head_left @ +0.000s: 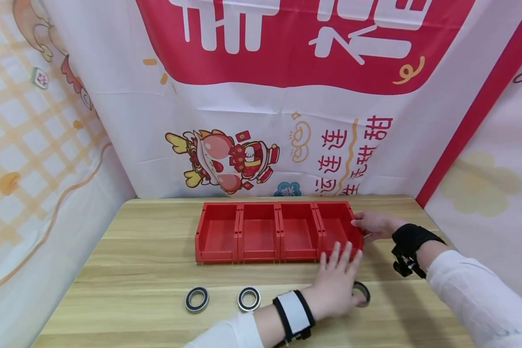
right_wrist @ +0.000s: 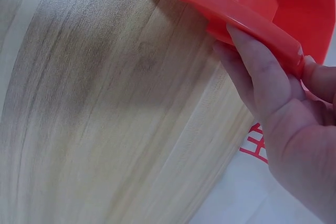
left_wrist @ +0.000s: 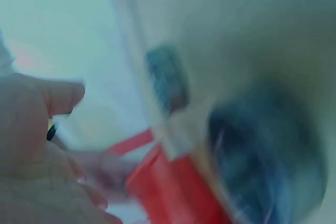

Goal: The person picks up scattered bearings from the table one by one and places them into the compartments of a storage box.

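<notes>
Four-sided red bins stand joined in a row, and my right hand (head_left: 376, 224) grips the side wall of the rightmost red bin (head_left: 337, 229). In the right wrist view, the thumb of that hand lies at the rim and the fingers (right_wrist: 262, 69) press along the outside of the wall. My left hand (head_left: 337, 285) hovers with spread fingers before the same bin, fingertips overlapping its front edge. Beneath its thumb side is a black-sealed ball bearing (head_left: 363, 293), partly hidden. The left wrist view is blurred, with a dark bearing (left_wrist: 273, 150) looming large.
Two more ring-shaped bearings lie on the wooden table, a left bearing (head_left: 197, 299) and a middle bearing (head_left: 249, 299). The other red bins (head_left: 258, 237) extend leftward. A printed cloth (head_left: 135, 121) hangs behind the table's back edge, with more cloth at both sides.
</notes>
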A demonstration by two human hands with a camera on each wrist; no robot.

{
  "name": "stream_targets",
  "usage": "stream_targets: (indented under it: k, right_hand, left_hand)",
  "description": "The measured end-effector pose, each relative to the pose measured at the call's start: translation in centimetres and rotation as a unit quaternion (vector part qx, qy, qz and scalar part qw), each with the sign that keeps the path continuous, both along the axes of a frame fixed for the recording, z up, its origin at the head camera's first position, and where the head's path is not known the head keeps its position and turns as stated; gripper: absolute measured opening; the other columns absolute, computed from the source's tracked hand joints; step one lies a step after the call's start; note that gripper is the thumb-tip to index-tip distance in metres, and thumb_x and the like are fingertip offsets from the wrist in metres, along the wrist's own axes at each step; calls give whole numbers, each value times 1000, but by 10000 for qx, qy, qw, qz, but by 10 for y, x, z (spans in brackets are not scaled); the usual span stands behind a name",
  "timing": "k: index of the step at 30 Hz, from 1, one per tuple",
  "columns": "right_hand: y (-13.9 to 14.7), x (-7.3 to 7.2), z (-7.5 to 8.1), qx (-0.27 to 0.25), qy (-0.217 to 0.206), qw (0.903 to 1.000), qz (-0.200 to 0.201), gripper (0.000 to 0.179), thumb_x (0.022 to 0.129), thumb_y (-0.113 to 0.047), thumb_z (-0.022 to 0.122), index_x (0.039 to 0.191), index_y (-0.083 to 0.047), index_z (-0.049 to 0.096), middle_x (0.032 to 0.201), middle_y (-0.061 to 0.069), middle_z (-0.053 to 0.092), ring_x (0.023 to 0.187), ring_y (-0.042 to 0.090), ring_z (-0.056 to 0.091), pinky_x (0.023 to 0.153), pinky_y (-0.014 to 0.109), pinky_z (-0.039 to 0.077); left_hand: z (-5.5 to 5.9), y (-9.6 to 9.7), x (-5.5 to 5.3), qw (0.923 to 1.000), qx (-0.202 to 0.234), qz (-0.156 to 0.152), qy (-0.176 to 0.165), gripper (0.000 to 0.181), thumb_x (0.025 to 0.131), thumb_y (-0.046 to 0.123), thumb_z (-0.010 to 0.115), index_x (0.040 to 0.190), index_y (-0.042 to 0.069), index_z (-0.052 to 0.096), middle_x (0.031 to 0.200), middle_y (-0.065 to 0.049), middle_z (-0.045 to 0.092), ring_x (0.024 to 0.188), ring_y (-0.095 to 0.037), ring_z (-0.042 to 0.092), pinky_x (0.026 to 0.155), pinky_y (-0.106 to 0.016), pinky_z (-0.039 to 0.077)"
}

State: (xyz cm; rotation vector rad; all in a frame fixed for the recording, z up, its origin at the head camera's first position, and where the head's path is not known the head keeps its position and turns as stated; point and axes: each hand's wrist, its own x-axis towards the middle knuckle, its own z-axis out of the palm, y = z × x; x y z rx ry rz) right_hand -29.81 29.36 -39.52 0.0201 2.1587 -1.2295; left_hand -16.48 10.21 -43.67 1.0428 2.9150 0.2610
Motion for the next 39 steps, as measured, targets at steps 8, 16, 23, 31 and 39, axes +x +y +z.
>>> stream_targets:
  k: [8, 16, 23, 31, 39]
  right_hand:
    - [-1, -2, 8, 123, -44, 9994, 326, 45, 104, -14, 36, 138, 15, 30, 118, 25, 56, 100, 27, 56, 83, 38, 54]
    - [-9, -2, 4, 481, -67, 9988, 47, 43, 104, -13, 35, 138, 12, 32, 116, 24, 55, 97, 28, 53, 80, 38, 52]
    - [-7, -2, 5, 399, -124, 9991, 67, 42, 104, -13, 34, 138, 12, 32, 115, 23, 55, 97, 27, 53, 81, 39, 52]
    - [-4, 0, 7, 268, -99, 9995, 94, 42, 104, -10, 33, 139, 14, 30, 118, 26, 54, 100, 28, 54, 83, 41, 53]
    - [-5, -2, 8, 502, 27, 9978, 428, 40, 103, -7, 35, 135, 16, 34, 116, 25, 58, 99, 27, 58, 78, 38, 55]
  left_hand:
    - [-23, 27, 14, 9968, -618, -446, -224, 100, 72, 70, 64, 150, 45, 6, 160, 2, 7, 144, -31, 12, 108, -52, 27]
    - [-29, 31, 21, 9953, -743, -544, -307, 79, 70, 56, 74, 141, 41, 43, 152, 1, 31, 136, -29, 32, 99, -43, 41]
    - [-30, 39, 30, 9854, -993, -668, 1210, 12, 84, 28, 67, 93, 35, 73, 99, 8, 59, 90, -13, 51, 62, -22, 44]
    - [-27, 46, 32, 9875, -1029, -722, 949, 13, 85, 24, 68, 89, 36, 73, 89, 10, 57, 83, -11, 48, 55, -23, 42]
    - [-12, 41, 17, 9903, -954, -661, 762, 10, 82, 23, 71, 81, 33, 70, 90, 10, 60, 82, -8, 51, 59, -23, 47]
